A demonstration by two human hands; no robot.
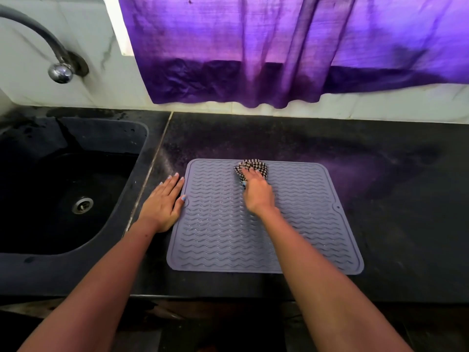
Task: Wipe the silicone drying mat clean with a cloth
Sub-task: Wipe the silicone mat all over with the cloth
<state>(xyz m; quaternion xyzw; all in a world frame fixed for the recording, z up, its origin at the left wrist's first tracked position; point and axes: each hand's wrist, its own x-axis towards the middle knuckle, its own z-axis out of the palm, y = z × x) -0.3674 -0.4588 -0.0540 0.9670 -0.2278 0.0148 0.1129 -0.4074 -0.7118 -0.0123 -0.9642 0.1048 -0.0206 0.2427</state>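
Observation:
A grey silicone drying mat (299, 224) with wavy ridges lies flat on the dark counter. A black-and-white checked cloth (251, 166) is bunched near the mat's far edge, a little left of its middle. My right hand (257, 193) rests on top of the cloth, fingers over it and thumb tucked at its left side. My left hand (163, 203) lies flat on the counter, fingers straight, with its thumb touching the mat's left edge.
A black sink (33, 240) with a metal drain (82, 205) sits to the left, with a curved tap (59, 69) above it. A purple curtain (279, 47) hangs over the white tiled wall behind. The dark counter (393, 174) extends to the right.

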